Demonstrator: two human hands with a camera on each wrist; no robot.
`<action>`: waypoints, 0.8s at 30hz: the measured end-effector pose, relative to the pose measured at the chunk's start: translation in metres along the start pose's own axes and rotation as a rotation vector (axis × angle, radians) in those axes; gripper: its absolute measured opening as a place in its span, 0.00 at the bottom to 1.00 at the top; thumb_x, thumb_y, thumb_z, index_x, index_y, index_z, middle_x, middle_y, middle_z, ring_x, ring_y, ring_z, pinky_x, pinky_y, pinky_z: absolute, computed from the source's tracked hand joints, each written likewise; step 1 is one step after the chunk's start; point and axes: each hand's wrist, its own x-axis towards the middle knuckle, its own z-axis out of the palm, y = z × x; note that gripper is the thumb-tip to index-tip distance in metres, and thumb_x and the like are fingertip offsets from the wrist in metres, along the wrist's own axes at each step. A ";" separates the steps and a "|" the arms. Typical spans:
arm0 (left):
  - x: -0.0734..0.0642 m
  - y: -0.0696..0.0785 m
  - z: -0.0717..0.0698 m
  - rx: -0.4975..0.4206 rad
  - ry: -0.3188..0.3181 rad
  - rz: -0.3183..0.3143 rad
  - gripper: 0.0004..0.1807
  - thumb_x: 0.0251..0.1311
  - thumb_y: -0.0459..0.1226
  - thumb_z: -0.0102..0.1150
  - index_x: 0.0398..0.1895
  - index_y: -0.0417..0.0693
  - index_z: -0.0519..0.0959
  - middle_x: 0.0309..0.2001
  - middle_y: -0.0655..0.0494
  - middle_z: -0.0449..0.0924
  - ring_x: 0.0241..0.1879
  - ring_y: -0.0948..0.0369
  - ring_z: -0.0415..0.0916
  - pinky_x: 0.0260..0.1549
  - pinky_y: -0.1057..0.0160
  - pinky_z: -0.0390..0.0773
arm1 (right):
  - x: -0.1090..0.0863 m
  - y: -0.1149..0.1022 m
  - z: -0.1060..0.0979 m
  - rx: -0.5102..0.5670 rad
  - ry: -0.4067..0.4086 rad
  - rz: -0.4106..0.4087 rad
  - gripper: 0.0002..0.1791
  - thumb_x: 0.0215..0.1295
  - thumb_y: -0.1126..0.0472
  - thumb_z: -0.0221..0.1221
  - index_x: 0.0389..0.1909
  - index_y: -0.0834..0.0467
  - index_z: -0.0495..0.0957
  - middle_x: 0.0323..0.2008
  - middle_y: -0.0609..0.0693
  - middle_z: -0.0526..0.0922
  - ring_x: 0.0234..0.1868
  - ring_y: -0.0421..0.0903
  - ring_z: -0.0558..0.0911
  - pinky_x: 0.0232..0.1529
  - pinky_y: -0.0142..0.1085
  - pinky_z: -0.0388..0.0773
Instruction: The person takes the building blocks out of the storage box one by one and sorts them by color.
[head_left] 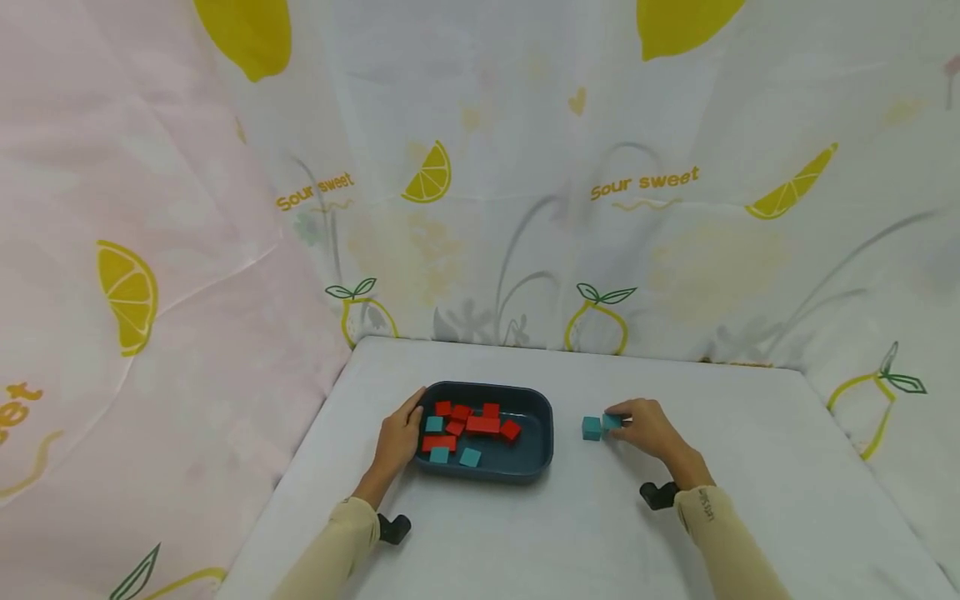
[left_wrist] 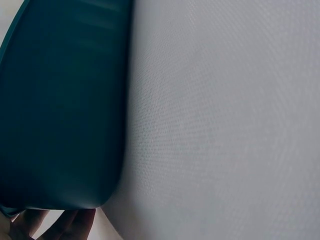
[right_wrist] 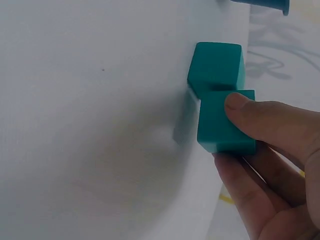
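— Teal cube (right_wrist: 225, 122), the one in the right hand (head_left: 651, 432): where does it sit?
— Pinched between thumb and fingers (right_wrist: 265, 120) of that hand, just above the bench (head_left: 750, 467) or on it; I cannot tell which. It is right against a second teal cube (right_wrist: 216, 66), which stands on the bench just beyond the fingertips.
— And the left hand (head_left: 400, 439)?
— It rests against the near-left rim of the dark blue tray (head_left: 542, 442), fingers relaxed along the outer wall, thumb near the rim. The left wrist view shows only the tray's wall and a few fingertips below it.
— What lies in the tray?
— Red blocks (head_left: 482, 425) clustered close to the left hand, and three teal cubes (head_left: 470, 457) among them, on the side nearer the person.
— How do the hands stand to each other?
— Well apart: the tray lies between them, with the two loose cubes on the right hand's side of it.
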 end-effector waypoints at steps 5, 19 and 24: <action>-0.001 0.000 -0.003 0.009 0.032 -0.016 0.22 0.75 0.37 0.44 0.70 0.50 0.68 0.66 0.47 0.69 0.67 0.48 0.65 0.65 0.45 0.63 | 0.004 0.000 0.009 0.031 -0.004 -0.022 0.18 0.54 0.71 0.68 0.47 0.70 0.82 0.46 0.64 0.83 0.46 0.58 0.84 0.46 0.46 0.82; 0.001 0.001 0.003 0.007 0.003 -0.003 0.22 0.75 0.38 0.44 0.70 0.50 0.68 0.66 0.47 0.69 0.67 0.48 0.65 0.65 0.45 0.63 | -0.004 0.002 0.017 0.066 0.010 0.048 0.18 0.54 0.70 0.69 0.47 0.70 0.82 0.46 0.63 0.83 0.45 0.57 0.84 0.46 0.46 0.82; 0.001 0.000 0.004 -0.002 -0.002 0.009 0.23 0.75 0.38 0.43 0.71 0.51 0.67 0.67 0.49 0.68 0.67 0.49 0.64 0.66 0.47 0.62 | -0.002 0.002 0.016 0.056 0.029 0.029 0.20 0.54 0.67 0.69 0.48 0.70 0.81 0.47 0.63 0.83 0.46 0.58 0.83 0.46 0.47 0.82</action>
